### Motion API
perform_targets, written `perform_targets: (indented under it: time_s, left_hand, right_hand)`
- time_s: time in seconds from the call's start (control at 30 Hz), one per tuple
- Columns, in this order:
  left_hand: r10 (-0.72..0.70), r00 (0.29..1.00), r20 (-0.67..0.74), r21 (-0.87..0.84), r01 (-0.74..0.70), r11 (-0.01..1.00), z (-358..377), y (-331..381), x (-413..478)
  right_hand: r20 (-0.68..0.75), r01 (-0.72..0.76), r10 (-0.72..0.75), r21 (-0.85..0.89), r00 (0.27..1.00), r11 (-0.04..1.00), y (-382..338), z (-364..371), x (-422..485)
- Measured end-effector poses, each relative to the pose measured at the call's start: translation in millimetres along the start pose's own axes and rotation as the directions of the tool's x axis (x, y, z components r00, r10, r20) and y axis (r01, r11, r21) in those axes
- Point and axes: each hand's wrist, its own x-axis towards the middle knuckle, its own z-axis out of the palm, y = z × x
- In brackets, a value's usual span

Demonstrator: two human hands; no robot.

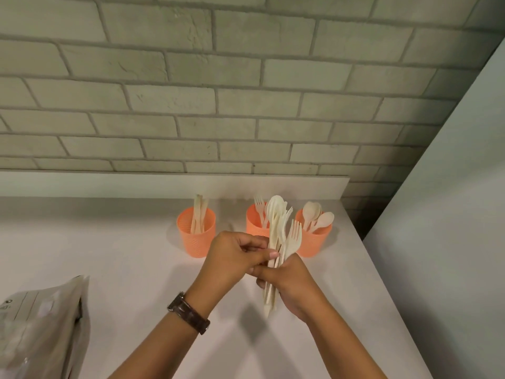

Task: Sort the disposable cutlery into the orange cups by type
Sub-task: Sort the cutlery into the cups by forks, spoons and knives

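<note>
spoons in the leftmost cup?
No, the leftmost orange cup holds knives; the spoons stand in the rightmost cup.

The cream disposable cutlery (274,214) looked smooth and matt, the round orange cups (195,239) were finely dimpled plastic, the pale grey surface (123,242) was matt, and the grey brick wall (246,77) was rough.
</note>
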Motion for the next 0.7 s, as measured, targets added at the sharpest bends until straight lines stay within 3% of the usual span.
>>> perform_targets:
  time_s: [0.07, 0.2, 0.37, 0.43, 0.5, 0.6, 0.7]
  left_hand:
    - [-0.032, 0.997, 0.071, -0.096, 0.039, 0.995, -6, 2, 1]
    - [-0.093, 0.991, 0.099, -0.072, 0.1, 0.992, -13, 0, 6]
    - [-0.109, 0.986, 0.129, -0.166, 0.13, 0.978, -24, -2, 10]
    - [-0.104, 0.993, 0.056, -0.219, 0.113, 0.969, -33, 2, 13]
    - [-0.088, 0.991, -0.106, -0.246, 0.059, 0.967, -51, 4, 22]
    - [0.009, 0.931, -0.365, -0.129, -0.06, 0.99, -87, -1, 43]
    - [0.059, 0.872, -0.486, -0.005, -0.07, 0.998, -114, -18, 62]
  right_hand:
    - [0.022, -0.018, 0.017, 0.036, 1.0, 0.999, -2, -3, -1]
    - [0.012, -0.021, 0.02, 0.124, 1.0, 0.992, -4, -7, -2]
    - [-0.043, -0.025, 0.033, 0.186, 0.999, 0.982, -5, -9, -2]
    - [-0.081, -0.046, 0.065, 0.209, 0.995, 0.977, -3, -12, -2]
    - [-0.125, -0.064, 0.088, 0.188, 0.988, 0.98, 0, -17, -2]
    - [-0.165, -0.106, 0.137, 0.183, 0.977, 0.977, 5, -21, -4]
    - [-0.133, -0.148, 0.182, 0.232, 0.974, 0.961, 4, -21, -5]
